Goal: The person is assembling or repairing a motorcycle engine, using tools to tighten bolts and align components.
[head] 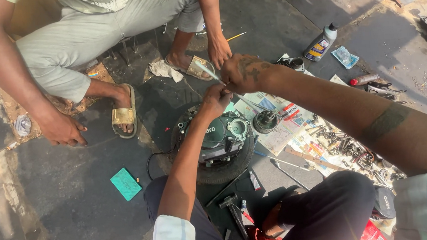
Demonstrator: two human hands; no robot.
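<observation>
Head view: left hand (215, 100) and right hand (242, 73) both pinch a thin metal rod (208, 71) with closed fingers at frame centre, above the engine casing (221, 134). Alignment appears under way; next move calls for steady guidance.

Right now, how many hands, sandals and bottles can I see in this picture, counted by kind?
Hands: 4, the wearer's left hand and right hand, plus the seated person's two hands
Gold sandals: 2
Bottles: 2, one grey bottle, one small red-capped bottle
Total: 8
</observation>
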